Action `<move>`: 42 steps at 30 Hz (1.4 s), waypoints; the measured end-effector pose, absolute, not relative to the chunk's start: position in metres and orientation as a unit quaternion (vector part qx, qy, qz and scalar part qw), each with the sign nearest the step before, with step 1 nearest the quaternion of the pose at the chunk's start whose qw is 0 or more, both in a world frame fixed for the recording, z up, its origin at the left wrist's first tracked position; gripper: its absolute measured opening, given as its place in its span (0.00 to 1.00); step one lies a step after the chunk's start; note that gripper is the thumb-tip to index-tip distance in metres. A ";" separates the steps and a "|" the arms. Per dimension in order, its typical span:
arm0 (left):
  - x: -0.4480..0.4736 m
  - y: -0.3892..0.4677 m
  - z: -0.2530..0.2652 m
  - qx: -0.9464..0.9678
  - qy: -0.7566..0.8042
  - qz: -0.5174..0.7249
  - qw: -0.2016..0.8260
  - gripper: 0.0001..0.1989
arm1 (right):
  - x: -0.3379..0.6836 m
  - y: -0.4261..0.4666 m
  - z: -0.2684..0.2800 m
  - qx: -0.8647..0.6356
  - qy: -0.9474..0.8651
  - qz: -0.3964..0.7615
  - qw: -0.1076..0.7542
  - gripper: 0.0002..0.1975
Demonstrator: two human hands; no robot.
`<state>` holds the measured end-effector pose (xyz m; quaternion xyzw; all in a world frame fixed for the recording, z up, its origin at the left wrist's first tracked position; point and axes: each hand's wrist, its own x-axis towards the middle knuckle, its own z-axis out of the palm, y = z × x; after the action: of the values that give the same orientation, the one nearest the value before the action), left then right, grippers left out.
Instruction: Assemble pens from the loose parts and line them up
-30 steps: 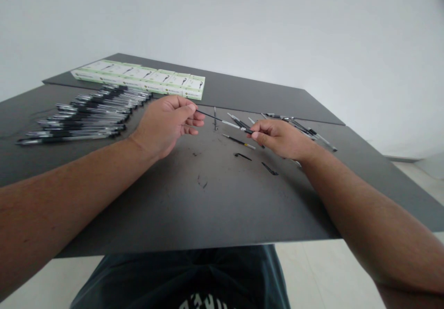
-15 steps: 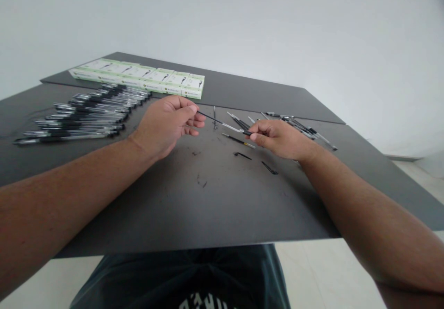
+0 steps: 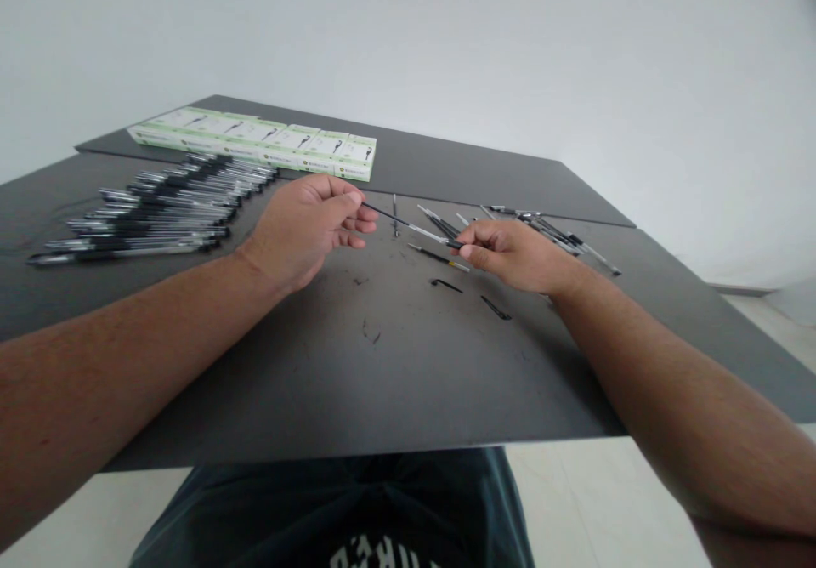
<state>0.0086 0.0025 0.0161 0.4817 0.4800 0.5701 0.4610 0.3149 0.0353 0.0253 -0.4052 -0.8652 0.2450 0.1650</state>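
Observation:
My left hand (image 3: 312,226) pinches the far end of a thin dark pen refill (image 3: 384,213) between thumb and index finger, the other fingers loosely curled. The refill slants down to the right and meets a clear pen barrel (image 3: 426,233); how far it sits inside, I cannot tell. Thumb and fingers of my right hand (image 3: 503,252) are closed on the barrel's black end. Both hands are raised above the grey table. Below lie a dark refill with a yellow band (image 3: 439,258), a black pen clip piece (image 3: 447,286) and another black clip piece (image 3: 495,308).
Many black-and-clear pens (image 3: 159,207) lie in a pile on the left. Behind them stands a row of green-and-white boxes (image 3: 255,139). More pens and parts (image 3: 561,235) lie beyond my right hand. The grey table's (image 3: 357,398) front edge is near my lap.
Hardly anything differs; both hands keep their grip on the refill and barrel in the same position. The view has shifted very slightly.

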 end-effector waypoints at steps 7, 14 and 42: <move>0.010 0.002 0.015 0.488 0.476 0.568 0.461 0.01 | 0.313 0.034 0.027 -0.416 -0.864 0.238 0.156 0.18; 0.008 0.002 0.006 0.609 0.487 0.488 0.392 0.06 | 0.310 0.031 0.029 -0.417 -0.873 0.206 0.143 0.16; 0.019 -0.026 0.013 0.827 0.432 0.308 0.186 0.06 | 0.285 -0.002 0.034 -0.341 -0.914 0.177 0.131 0.09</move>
<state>0.0191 -0.0258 0.0130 0.8270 0.4317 0.3084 0.1859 0.2853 -0.0023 0.0336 -0.3407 -0.9140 0.1771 0.1309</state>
